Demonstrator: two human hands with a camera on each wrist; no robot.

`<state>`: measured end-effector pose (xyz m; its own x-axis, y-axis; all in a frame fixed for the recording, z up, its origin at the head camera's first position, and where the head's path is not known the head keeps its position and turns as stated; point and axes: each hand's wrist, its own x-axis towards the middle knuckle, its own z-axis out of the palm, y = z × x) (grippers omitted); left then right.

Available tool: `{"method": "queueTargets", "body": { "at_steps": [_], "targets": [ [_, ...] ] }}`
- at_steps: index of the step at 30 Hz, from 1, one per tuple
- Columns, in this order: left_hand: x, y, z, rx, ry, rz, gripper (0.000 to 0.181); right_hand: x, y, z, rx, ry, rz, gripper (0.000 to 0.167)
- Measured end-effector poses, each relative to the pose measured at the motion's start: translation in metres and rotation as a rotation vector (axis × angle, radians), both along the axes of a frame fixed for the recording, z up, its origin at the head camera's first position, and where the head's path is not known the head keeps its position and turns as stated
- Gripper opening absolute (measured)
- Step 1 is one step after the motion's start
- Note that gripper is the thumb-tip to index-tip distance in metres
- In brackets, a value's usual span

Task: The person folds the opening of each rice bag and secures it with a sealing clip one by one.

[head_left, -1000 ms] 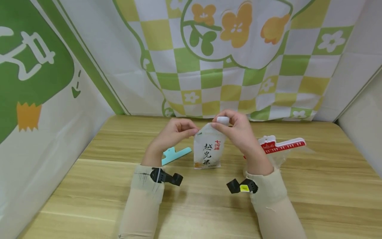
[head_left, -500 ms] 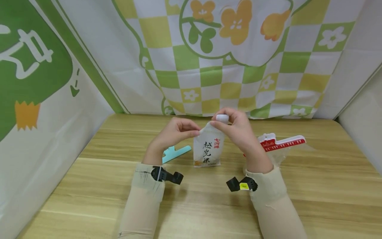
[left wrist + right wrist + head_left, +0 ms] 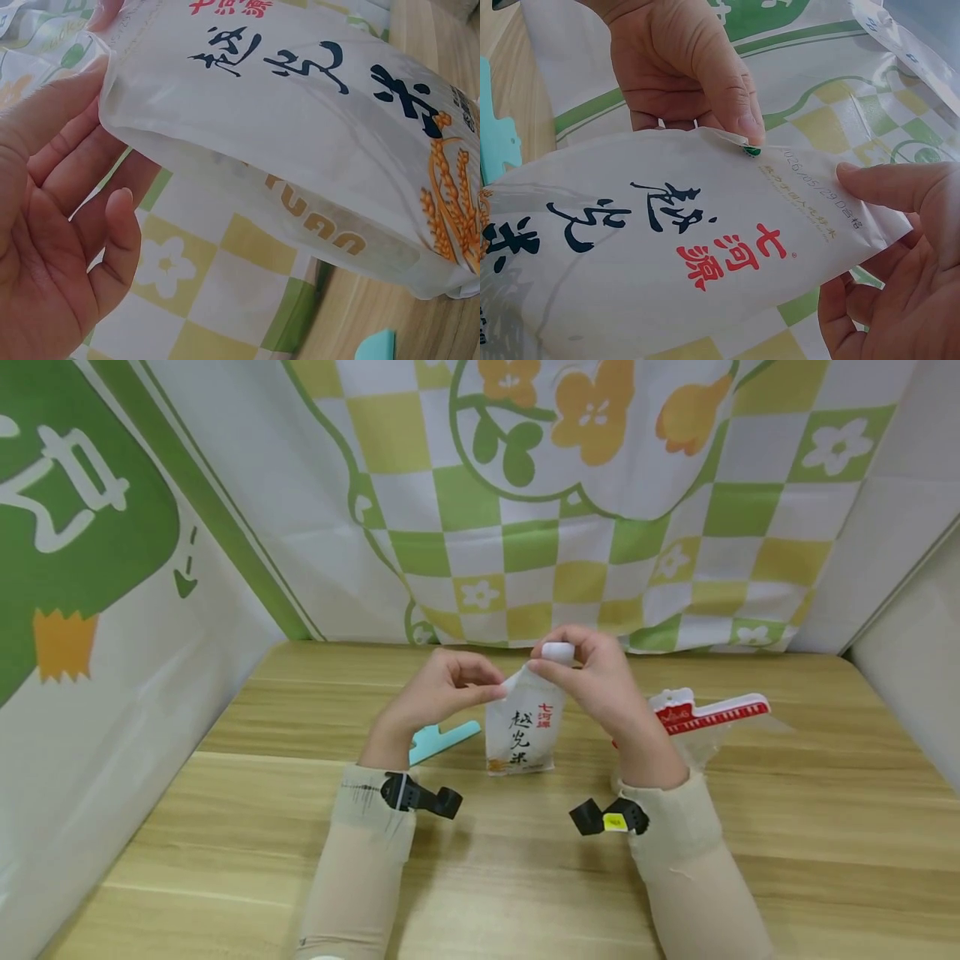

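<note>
A white rice bag [image 3: 521,727] stands up tall, with black and red writing on its front. The left hand [image 3: 433,693] pinches the bag's top edge on its left side. The fingers of the right hand [image 3: 600,681] pinch the bag near its top right corner. A teal clip [image 3: 447,741] lies on the wooden surface [image 3: 517,877], just left of the bag. Well right of the bag is a red and white clip [image 3: 712,714], with clear plastic [image 3: 697,745] under it. A checked cloth [image 3: 536,556] hangs behind the bag.
</note>
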<state>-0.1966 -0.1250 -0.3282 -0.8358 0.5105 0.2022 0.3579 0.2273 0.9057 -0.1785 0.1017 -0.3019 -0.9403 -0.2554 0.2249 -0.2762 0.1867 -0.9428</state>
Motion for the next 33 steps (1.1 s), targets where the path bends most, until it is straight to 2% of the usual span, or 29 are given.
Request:
{"method": "queueTargets", "body": {
  "at_steps": [7,11,17,27,33],
  "targets": [
    [-0.0011,0.0006,0.0003,-0.01,0.015,0.024,0.012,-0.0007,0.0016,0.0006,-0.023,-0.011,0.038,0.02],
    [-0.001,0.0018,0.0018,-0.019,0.014,0.037,0.012,-0.0007,0.002,0.0017,-0.028,-0.054,0.066,0.029],
    [0.0003,0.0027,0.0021,-0.043,0.014,0.046,0.012,0.0001,-0.0012,0.0008,0.038,-0.116,0.036,0.022],
    [0.0004,0.0014,0.0014,-0.033,0.02,0.032,0.011,-0.001,-0.0017,-0.0005,0.062,-0.1,0.003,0.017],
    [0.003,0.0027,0.0055,-0.093,0.051,0.052,0.01,-0.0007,-0.0012,0.0001,0.077,-0.073,-0.009,0.016]
  ]
}}
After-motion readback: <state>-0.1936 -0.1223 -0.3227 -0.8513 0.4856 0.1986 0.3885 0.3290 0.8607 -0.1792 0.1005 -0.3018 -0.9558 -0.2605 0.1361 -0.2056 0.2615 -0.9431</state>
